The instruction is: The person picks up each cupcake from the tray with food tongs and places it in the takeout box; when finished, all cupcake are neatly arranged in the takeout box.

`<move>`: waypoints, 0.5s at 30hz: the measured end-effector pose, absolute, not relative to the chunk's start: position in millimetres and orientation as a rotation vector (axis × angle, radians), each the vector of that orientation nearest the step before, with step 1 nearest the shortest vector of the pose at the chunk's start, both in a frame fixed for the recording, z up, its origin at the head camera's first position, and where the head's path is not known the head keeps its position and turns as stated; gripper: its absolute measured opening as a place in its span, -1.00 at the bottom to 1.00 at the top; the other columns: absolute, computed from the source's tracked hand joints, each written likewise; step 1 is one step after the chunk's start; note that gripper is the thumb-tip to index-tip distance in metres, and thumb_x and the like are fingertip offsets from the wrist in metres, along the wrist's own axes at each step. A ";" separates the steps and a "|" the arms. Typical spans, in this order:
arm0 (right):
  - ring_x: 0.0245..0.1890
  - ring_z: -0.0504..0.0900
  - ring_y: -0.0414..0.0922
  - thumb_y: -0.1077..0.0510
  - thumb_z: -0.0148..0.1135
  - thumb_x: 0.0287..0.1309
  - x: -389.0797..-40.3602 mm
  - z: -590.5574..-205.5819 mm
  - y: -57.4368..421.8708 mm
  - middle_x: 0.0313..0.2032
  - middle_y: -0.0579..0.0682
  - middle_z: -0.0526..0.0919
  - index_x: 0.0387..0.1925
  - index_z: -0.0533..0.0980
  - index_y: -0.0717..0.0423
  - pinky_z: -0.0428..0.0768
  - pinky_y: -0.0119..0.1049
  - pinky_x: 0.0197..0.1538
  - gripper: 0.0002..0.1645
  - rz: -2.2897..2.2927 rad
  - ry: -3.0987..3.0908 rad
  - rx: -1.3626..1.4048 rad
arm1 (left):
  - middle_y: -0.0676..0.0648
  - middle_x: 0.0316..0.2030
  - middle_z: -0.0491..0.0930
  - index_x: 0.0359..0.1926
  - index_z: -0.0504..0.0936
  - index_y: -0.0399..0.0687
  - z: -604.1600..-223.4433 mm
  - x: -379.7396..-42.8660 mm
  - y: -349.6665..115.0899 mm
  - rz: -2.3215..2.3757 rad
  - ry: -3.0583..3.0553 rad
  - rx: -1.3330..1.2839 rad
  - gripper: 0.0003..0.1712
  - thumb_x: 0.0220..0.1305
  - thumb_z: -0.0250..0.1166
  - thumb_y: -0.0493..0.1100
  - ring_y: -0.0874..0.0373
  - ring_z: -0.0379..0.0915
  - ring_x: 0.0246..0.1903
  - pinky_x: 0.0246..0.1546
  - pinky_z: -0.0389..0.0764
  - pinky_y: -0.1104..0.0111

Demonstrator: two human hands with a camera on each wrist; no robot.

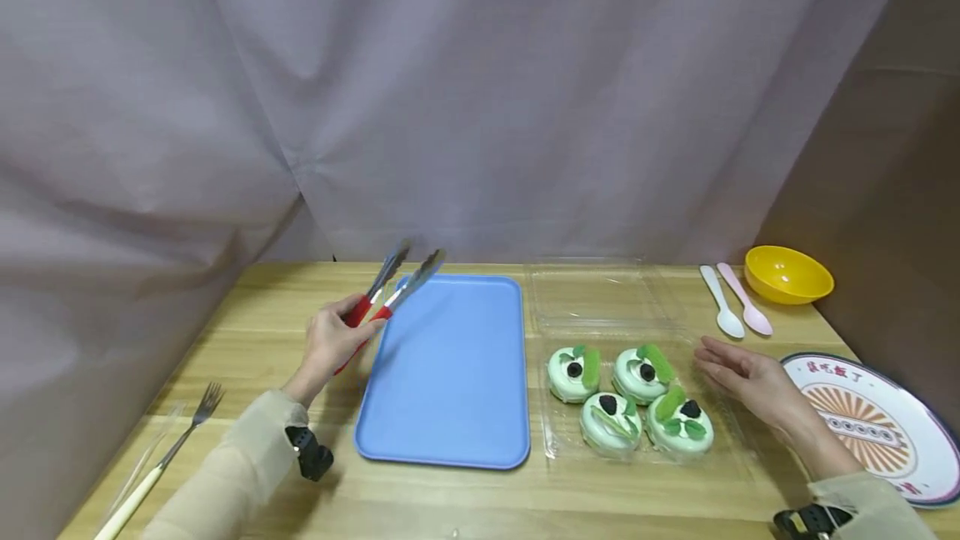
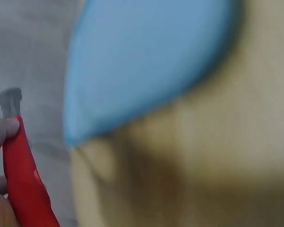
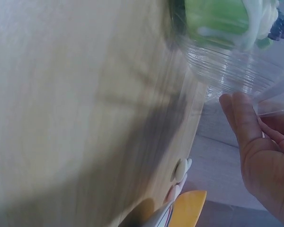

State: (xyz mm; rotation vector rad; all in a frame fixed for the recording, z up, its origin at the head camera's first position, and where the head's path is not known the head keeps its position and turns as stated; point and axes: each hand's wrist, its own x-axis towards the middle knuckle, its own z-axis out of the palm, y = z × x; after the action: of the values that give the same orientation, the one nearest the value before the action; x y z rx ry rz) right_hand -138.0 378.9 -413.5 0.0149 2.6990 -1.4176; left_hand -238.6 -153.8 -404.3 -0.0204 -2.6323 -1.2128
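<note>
My left hand [image 1: 333, 344] grips a pair of tongs [image 1: 414, 283] with red handles and metal arms. They are spread apart above the far left corner of a blue tray [image 1: 450, 373], with nothing between their tips. In the left wrist view a red handle [image 2: 26, 175] shows under the thumb. At the right side of an opened clear plastic box [image 1: 551, 440] my right hand [image 1: 753, 382] is held with fingers extended. Its fingertips are at the box wall [image 3: 227, 71]; contact is unclear. Several pale green round cakes [image 1: 609, 425] with dark berries and leaves sit inside.
The clear lid [image 1: 592, 294] lies folded back behind the box. White and pink spoons [image 1: 722, 302] and a yellow bowl [image 1: 787, 275] are at the back right. A patterned plate [image 1: 862, 423] lies at right, a fork [image 1: 168, 452] at left. A curtain [image 1: 480, 107] hangs behind.
</note>
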 end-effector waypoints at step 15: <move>-0.14 0.48 -0.70 0.25 0.01 0.42 -140.0 -418.8 385.0 -0.13 -0.62 0.54 0.38 -0.05 0.62 0.57 -0.62 -0.11 -0.26 -1.651 2.562 -0.043 | -0.31 -0.31 0.68 -0.06 0.64 -0.29 -430.4 -212.7 -220.6 -1.013 -2.694 0.289 -0.50 0.00 0.48 -0.09 -0.19 0.57 -0.27 -0.33 0.43 0.18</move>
State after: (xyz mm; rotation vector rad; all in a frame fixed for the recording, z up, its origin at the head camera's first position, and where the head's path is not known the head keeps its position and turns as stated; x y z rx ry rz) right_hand -140.0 385.0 -418.8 -0.0433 2.5620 -1.6513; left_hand -212.7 -220.6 -430.4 0.2891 -2.6937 -1.0129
